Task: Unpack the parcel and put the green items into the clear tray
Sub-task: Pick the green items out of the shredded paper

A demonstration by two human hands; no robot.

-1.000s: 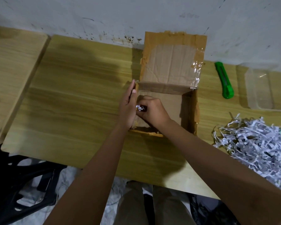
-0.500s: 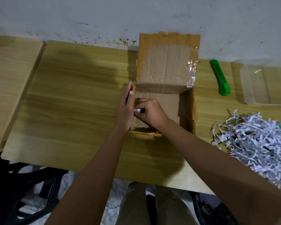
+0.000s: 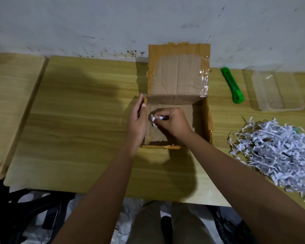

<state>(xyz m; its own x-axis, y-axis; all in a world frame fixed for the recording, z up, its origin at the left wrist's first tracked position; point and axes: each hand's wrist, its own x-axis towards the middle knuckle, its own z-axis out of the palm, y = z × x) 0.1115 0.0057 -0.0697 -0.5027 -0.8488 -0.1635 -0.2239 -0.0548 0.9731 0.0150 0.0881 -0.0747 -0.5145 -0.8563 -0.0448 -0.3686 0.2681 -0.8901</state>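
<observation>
Head view: box [image 3: 176,103] sits mid-surface [image 3: 81,124], open, far flap standing up at 12 o'clock against wall [image 3: 148,20], clear tape on flap's right edge. Box interior looks bare cardboard where visible.

L hand [image 3: 137,120] is at 9 o'clock of box, palm flat against outside of left wall, fingers up along the wall's top corner; its grip is a loose, flat brace on the wall, not closed round anything. R hand [image 3: 173,122] is inside box, above the floor, fingers curled tight; grip is pinched on a small white scrap [image 3: 153,120] of paper, which pokes out toward the L hand. Something dark shows betw. thumb & fingers, too small to tell what.

Knife [image 3: 232,85], green, lies on surface at 2 o'clock of box, just beside flap, pointing roughly 12 to 6. Tray [image 3: 296,104], clear, lies further out at 2–3 o'clock, right of knife, nothing visible in it. Shreds [image 3: 278,152], a big white pile, lie at 4 o'clock of box, near surface's right edge, below tray. A speck of green shows at top of pile, partly buried; can't tell what it is.

2nd desk [image 3: 12,103] butts up at far 9 o'clock.
</observation>
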